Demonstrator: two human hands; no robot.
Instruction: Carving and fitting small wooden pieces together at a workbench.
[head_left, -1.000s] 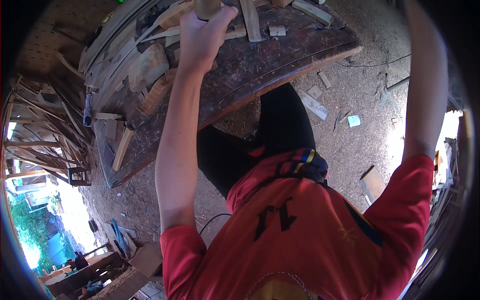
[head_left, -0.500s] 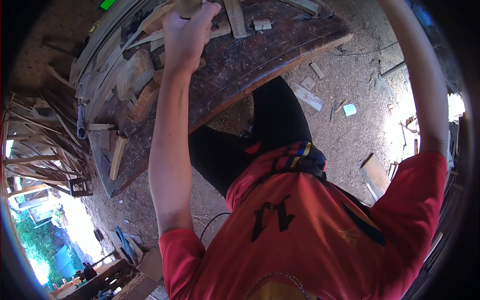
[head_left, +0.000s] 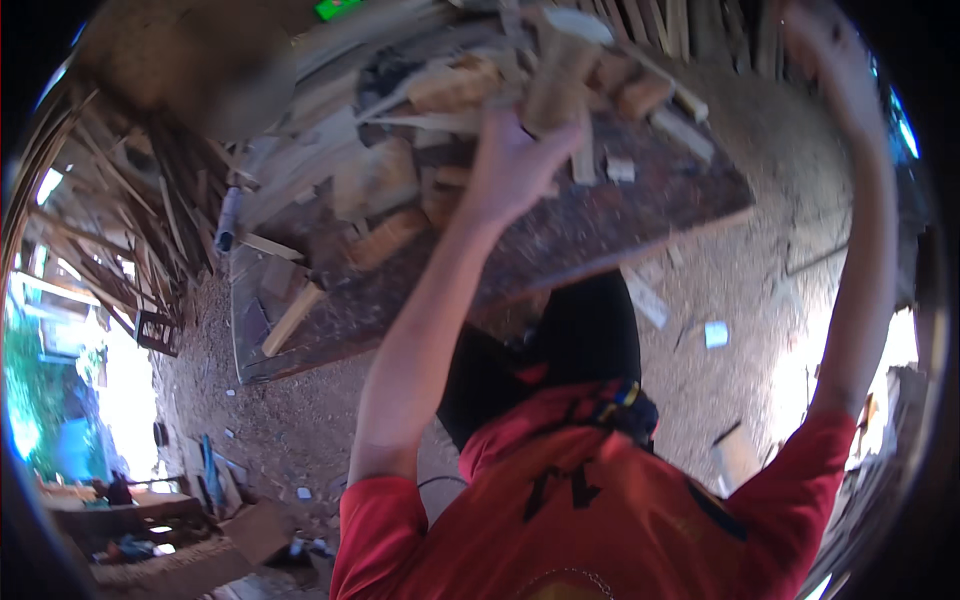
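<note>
My left hand (head_left: 522, 165) is closed around a thick piece of wood (head_left: 560, 85), held upright over the far part of the workbench (head_left: 650, 200). The wood's top end is pale and flat. Raised at the far right, beyond the bench's edge, my right hand (head_left: 828, 45) is smeared by motion. Its fingers cannot be made out, nor whether it holds anything. Beside my left forearm lie a broad wooden block (head_left: 375, 180) and a smaller reddish block (head_left: 390, 238). A small white offcut (head_left: 620, 169) rests just right of my left hand.
Thin wooden strips (head_left: 293, 318) lie at the bench's near left corner, with a bottle-like object (head_left: 228, 218) by its left edge. Stacked timber (head_left: 150, 220) fills the left side. Scraps, including a pale blue piece (head_left: 716, 334), are strewn over the dirt floor.
The view has shifted, so the bench sits lower and farther right. The piece in my left hand now shows more fully. My right hand has come into view at the top right.
</note>
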